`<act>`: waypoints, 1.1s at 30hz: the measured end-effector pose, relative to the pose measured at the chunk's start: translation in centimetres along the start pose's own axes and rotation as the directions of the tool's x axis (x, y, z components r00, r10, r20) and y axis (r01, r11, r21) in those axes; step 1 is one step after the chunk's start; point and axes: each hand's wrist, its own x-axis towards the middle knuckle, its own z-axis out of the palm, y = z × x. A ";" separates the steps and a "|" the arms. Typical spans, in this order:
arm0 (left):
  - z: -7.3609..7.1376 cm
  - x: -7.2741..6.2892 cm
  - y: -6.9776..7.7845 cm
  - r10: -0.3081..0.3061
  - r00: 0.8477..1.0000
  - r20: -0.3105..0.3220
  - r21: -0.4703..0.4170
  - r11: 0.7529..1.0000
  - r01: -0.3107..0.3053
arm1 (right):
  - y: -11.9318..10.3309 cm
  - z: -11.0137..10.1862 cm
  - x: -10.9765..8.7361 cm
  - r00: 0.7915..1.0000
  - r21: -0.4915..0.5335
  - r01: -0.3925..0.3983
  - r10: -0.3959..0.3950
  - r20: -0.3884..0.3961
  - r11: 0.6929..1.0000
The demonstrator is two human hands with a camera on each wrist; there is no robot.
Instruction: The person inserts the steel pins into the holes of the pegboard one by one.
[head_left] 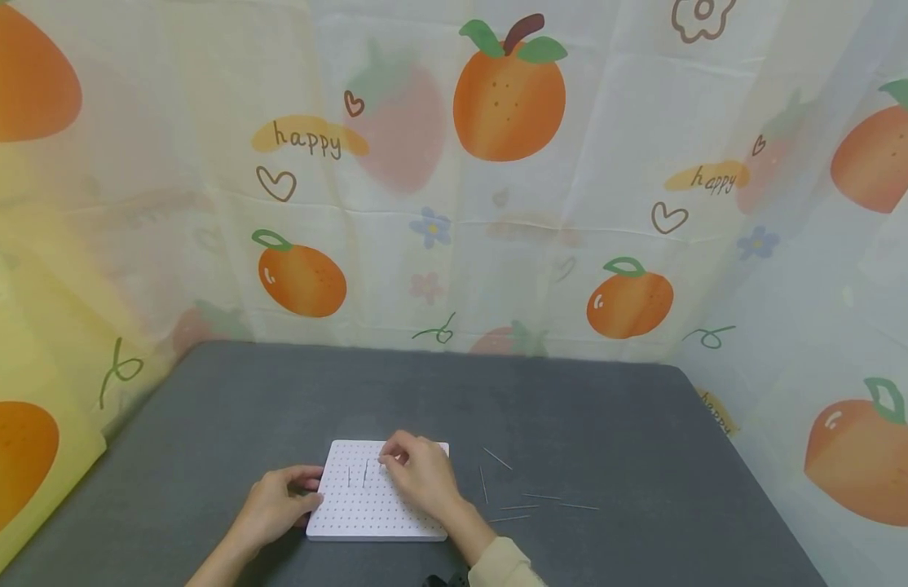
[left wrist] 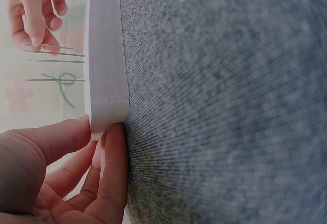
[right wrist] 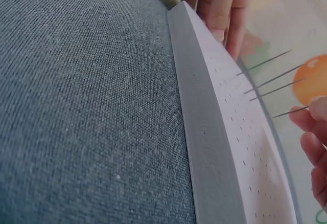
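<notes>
A white board point(head_left: 381, 526) with rows of small holes lies on the dark table. My left hand point(head_left: 279, 504) grips its left edge; in the left wrist view the thumb presses the top while the fingers point(left wrist: 110, 175) bear on the side. Thin metal needles point(right wrist: 273, 88) stand upright in the board, three of them in the right wrist view. Over the board's far part, my right hand point(head_left: 422, 475) pinches another thin needle point(right wrist: 291, 112) between thumb and forefinger. Its tip is close to the board; whether it touches a hole I cannot tell.
Several loose needles point(head_left: 520, 507) lie scattered on the dark grey table point(head_left: 608, 424) to the right of the board. A fruit-printed curtain point(head_left: 498, 269) hangs behind the table and along both sides. A small black object point(head_left: 445, 580) shows at the bottom edge.
</notes>
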 end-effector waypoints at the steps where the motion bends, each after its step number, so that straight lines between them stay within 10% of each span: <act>1: 0.0 0.0 0.0 0.000 1.000 0.000 0.000 1.000 0.000 | 0.0 0.1 0.0 1.000 -0.002 0.002 -0.002 0.001 1.000; 33: 0.0 0.2 0.1 -0.017 1.000 0.015 -0.007 1.000 0.017 | -0.1 2.0 0.0 0.996 -0.126 0.057 -0.064 -0.054 0.990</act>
